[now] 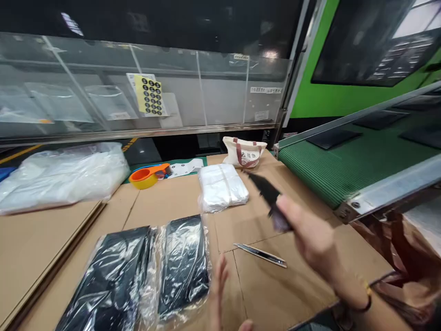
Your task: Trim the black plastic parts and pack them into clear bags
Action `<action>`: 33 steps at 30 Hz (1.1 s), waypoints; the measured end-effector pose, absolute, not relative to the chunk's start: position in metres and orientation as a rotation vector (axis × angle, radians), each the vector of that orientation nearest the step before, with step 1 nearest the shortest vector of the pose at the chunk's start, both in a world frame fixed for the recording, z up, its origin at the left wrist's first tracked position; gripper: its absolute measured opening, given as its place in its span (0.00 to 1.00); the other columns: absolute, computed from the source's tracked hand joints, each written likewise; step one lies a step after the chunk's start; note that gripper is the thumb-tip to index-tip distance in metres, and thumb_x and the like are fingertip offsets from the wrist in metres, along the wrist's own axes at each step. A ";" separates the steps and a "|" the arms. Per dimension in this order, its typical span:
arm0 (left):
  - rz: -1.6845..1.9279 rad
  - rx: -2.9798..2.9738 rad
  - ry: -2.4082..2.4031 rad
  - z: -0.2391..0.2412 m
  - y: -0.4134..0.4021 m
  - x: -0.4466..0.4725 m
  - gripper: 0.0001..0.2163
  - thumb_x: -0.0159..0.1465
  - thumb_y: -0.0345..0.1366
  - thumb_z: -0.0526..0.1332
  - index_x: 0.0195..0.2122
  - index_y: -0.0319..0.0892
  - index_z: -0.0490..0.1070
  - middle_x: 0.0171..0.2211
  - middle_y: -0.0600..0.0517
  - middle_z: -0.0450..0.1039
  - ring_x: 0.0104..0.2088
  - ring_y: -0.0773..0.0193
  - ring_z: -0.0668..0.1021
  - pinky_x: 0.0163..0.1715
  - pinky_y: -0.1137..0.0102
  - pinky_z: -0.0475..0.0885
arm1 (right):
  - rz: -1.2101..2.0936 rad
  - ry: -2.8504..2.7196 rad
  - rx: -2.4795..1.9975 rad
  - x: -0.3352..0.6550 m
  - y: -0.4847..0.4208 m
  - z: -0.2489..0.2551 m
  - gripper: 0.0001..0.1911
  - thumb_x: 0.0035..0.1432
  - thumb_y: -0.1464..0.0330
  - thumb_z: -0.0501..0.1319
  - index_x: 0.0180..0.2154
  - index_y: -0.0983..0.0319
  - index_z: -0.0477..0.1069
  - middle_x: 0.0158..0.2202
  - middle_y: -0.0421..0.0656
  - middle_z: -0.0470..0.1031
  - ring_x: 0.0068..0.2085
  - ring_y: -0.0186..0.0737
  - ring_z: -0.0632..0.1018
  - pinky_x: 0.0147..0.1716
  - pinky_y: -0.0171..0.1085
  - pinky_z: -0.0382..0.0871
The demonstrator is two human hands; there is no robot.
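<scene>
My right hand (pixel 312 239), blurred by motion, grips a thin black flat piece (pixel 265 193) above the cardboard, tilted nearly edge-on. Its exact kind is unclear. Low in the view, my left hand (pixel 219 285) is seen from the side with fingers stretched out and nothing in it. Just left of it lies a black item in a clear plastic bag (pixel 184 264), beside a larger bagged black stack (pixel 113 276). Between the hands, a box cutter (pixel 261 254) rests on the cardboard (pixel 275 294).
Behind stand a white bundle of plastic bags (pixel 223 186), a cloth tote (pixel 244 152) and an orange tape dispenser (pixel 146 177). A green conveyor (pixel 330 170) at right carries black flat pieces (pixel 332 138). Clear plastic bags (pixel 62 174) lie left; a sticker sheet (pixel 149 95) hangs behind.
</scene>
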State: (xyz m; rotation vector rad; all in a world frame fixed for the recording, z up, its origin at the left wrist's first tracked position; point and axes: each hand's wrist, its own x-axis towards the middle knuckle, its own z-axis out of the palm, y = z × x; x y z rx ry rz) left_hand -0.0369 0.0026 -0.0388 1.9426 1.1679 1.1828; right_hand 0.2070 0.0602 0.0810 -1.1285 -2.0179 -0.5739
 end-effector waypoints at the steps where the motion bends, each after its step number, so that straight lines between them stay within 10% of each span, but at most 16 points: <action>1: 1.181 1.918 1.153 -0.043 0.006 -0.026 0.43 0.62 0.56 0.56 0.69 0.45 0.32 0.64 0.34 0.56 0.61 0.40 0.65 0.53 0.46 0.69 | -0.473 -2.052 -1.075 0.184 0.050 0.063 0.33 0.62 0.81 0.44 0.67 0.61 0.46 0.59 0.47 0.69 0.59 0.43 0.70 0.56 0.44 0.69; 10: 1.429 0.454 1.059 -0.012 0.007 -0.006 0.27 0.52 0.50 0.69 0.47 0.39 0.72 0.39 0.44 0.79 0.45 0.50 0.79 0.44 0.61 0.77 | 0.242 -2.117 -0.837 0.124 0.015 0.009 0.29 0.63 0.72 0.54 0.65 0.61 0.55 0.61 0.48 0.66 0.62 0.52 0.65 0.55 0.49 0.70; 15: 1.321 0.440 0.882 0.019 0.024 -0.035 0.19 0.51 0.44 0.71 0.38 0.37 0.72 0.26 0.50 0.77 0.20 0.60 0.78 0.13 0.68 0.76 | 0.381 -1.533 -1.289 0.188 0.033 0.005 0.21 0.64 0.66 0.58 0.58 0.54 0.67 0.61 0.45 0.67 0.61 0.49 0.68 0.59 0.53 0.64; 21: 1.104 0.501 0.724 0.014 0.021 -0.049 0.18 0.58 0.50 0.65 0.39 0.40 0.69 0.27 0.51 0.76 0.22 0.59 0.79 0.14 0.69 0.76 | 1.089 -1.246 -1.092 0.223 0.044 -0.021 0.23 0.63 0.50 0.53 0.47 0.56 0.76 0.44 0.50 0.81 0.41 0.50 0.82 0.36 0.43 0.80; 28: 1.140 0.744 0.852 0.021 0.025 -0.046 0.24 0.54 0.48 0.69 0.46 0.41 0.67 0.32 0.50 0.76 0.30 0.61 0.79 0.28 0.71 0.74 | 1.289 -0.909 -1.119 0.208 0.039 -0.008 0.20 0.48 0.49 0.66 0.33 0.58 0.80 0.30 0.50 0.82 0.35 0.56 0.83 0.42 0.51 0.77; 33: 1.218 0.936 1.071 0.034 0.030 -0.050 0.17 0.54 0.42 0.70 0.30 0.43 0.61 0.20 0.60 0.61 0.20 0.74 0.64 0.20 0.80 0.60 | 1.489 -0.736 -1.138 0.206 0.034 0.003 0.19 0.39 0.54 0.73 0.31 0.58 0.81 0.29 0.47 0.82 0.31 0.53 0.83 0.39 0.47 0.79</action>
